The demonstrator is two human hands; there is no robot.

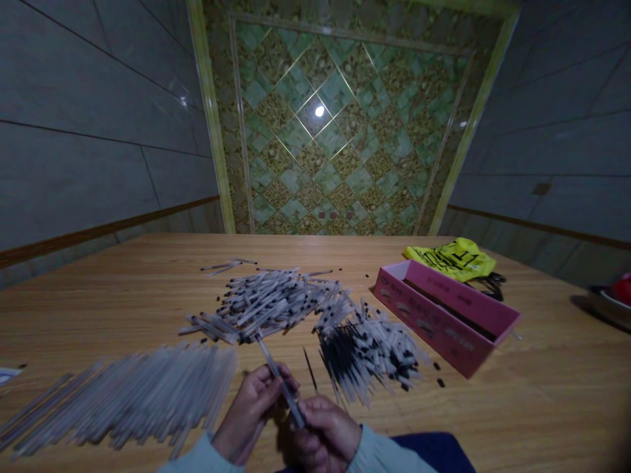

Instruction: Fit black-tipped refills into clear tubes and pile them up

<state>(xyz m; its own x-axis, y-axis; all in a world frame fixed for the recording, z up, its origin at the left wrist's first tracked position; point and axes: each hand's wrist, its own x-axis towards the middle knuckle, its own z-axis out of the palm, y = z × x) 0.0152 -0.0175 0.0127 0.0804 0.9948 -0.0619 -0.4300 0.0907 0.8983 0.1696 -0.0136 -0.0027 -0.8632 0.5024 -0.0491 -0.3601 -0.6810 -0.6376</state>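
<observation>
The left hand [254, 408] pinched a slim, clear tube [271, 360] between thumb and fingers, with the other fingers curled in. The right hand [328, 428] had its thumb and fingers closed around the tube's near end. The tube slanted up and away above the table [542, 401].

Close around the hands, much of the table was covered. A broad row [142, 394] of clear tubes lay side by side on the left, blurred at its edges. Beyond the hands spread a heap [271, 302] of pale tubes with dark ends, and a few thin sticks [229, 265] lay past it. To the right was a pile [345, 358] of dark, pointed rods and whitish pieces, with one rod [310, 369] apart from it, between pile and hands. Small black bits [440, 382] were scattered near the box.

The pink box [436, 322] stood open-topped at the right, just beside the pile; its contents could not be made out. Behind it lay a yellow bag [456, 258] and something black [490, 286]. A bowl [611, 309] at the right edge held something red [623, 288].
</observation>
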